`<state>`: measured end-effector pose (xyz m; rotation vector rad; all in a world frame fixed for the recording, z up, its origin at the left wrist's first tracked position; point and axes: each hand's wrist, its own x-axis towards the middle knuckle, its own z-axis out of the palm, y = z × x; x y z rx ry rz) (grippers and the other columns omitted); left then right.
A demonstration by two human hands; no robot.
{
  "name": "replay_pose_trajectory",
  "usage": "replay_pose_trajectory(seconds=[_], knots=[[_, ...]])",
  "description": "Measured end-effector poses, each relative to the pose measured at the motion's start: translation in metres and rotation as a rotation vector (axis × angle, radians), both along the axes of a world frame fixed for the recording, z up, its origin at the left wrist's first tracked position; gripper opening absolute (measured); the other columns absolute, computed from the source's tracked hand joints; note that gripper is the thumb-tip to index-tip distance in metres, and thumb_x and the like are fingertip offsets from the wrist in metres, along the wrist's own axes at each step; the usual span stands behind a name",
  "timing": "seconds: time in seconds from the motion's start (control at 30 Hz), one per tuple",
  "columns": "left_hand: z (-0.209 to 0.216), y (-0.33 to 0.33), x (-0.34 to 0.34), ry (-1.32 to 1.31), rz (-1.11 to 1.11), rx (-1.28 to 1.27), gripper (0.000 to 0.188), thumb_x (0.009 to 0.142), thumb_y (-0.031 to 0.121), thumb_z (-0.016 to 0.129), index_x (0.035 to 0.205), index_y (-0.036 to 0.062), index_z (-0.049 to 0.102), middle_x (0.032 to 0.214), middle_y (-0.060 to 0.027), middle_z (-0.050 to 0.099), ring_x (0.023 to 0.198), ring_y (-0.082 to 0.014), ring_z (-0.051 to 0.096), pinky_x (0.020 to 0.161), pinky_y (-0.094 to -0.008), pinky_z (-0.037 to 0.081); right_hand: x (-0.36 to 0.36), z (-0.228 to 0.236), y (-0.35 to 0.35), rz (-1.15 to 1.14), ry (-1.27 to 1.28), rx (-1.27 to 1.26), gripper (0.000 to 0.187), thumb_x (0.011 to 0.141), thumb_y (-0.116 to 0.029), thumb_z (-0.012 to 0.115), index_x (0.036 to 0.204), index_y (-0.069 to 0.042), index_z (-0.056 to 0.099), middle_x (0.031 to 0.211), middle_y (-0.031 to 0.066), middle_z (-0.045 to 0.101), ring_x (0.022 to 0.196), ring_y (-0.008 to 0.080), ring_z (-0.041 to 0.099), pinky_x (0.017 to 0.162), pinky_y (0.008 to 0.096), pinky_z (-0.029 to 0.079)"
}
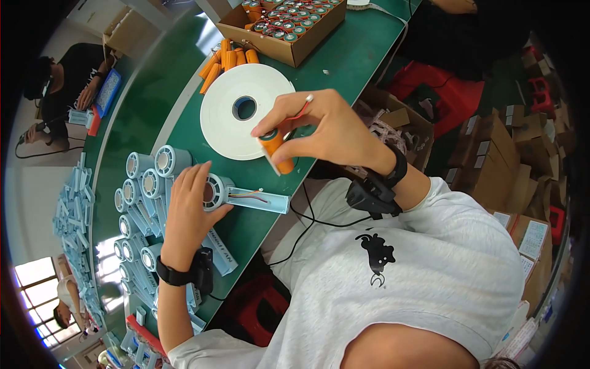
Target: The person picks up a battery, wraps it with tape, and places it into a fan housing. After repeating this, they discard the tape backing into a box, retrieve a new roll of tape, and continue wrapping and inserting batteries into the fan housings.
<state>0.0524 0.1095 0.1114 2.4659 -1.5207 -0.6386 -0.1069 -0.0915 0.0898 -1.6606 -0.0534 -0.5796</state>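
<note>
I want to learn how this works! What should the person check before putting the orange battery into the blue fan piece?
1. Orange battery gripped in the right hand: ok.
2. Blue fan housing steadied by the left hand: ok.
3. Housing's coloured wires out of the channel's way: cannot tell.
4. Battery's red wire free, not pinched: ok, it loops between the fingers.
5. Battery lined up with the housing: not ok, it is held above the white tape roll.

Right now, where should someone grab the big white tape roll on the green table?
Grab the white tape roll at its outer rim, from above. It lies flat on the green table, so the rim and centre hole are the graspable edges. The right hand hovers over its near-right edge, so come from the left.
</note>
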Motion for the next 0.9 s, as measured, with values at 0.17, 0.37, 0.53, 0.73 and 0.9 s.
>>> replay_pose_trajectory(seconds=[0.17,0.37,0.53,0.73,0.9], knots=[[-0.025,0.018,-0.008,-0.365,-0.314,-0.328,0.046,0.063,0.003,0.071,0.106,0.0115,0.058,0.119,-0.0092,0.050,0.113,-0.0336,0.045,0.089,-0.0409,0.043,0.005,-0.001,0.020,0.078,-0.013,-0.098,0.027,0.067,0.003,0.070,0.093,-0.002,0.064,0.085,0.0053,0.062,0.074,0.0114,0.058,0.067,0.0236,0.047],[-0.035,0.024,-0.016,-0.366,-0.340,-0.438,0.035,0.066,0.004,0.070,0.099,0.0102,0.061,0.119,-0.0078,0.050,0.114,-0.0319,0.044,0.090,-0.0425,0.040,0.010,-0.009,0.032,0.183,-0.081,-0.233,0.024,0.067,0.003,0.069,0.090,-0.001,0.062,0.080,0.0062,0.059,0.069,0.0153,0.057,0.063,0.0268,0.046],[-0.037,0.014,-0.036,-0.463,-0.227,-0.346,0.023,0.069,0.005,0.067,0.092,0.0079,0.061,0.112,-0.0070,0.053,0.108,-0.0280,0.045,0.093,-0.0415,0.034,0.016,-0.016,0.024,0.226,-0.074,-0.366,0.022,0.068,0.003,0.068,0.088,0.000,0.060,0.078,0.0068,0.054,0.067,0.0189,0.056,0.063,0.0299,0.045],[-0.045,0.011,-0.038,-0.258,-0.065,-0.482,0.010,0.075,0.003,0.061,0.084,0.0038,0.058,0.106,-0.0051,0.055,0.101,-0.0251,0.048,0.094,-0.0406,0.026,0.013,-0.029,0.021,0.188,-0.100,-0.639,0.019,0.072,0.000,0.064,0.090,0.000,0.057,0.078,0.0088,0.053,0.072,0.0249,0.056,0.066,0.0333,0.045],[-0.045,0.016,-0.037,-0.144,0.061,-0.529,0.012,0.080,0.002,0.056,0.091,0.0016,0.053,0.104,-0.0047,0.055,0.094,-0.0209,0.051,0.087,-0.0357,0.033,0.023,-0.007,0.022,0.352,0.127,-0.906,0.017,0.075,-0.002,0.059,0.091,-0.001,0.054,0.080,0.0114,0.054,0.081,0.0287,0.057,0.069,0.0365,0.044]])
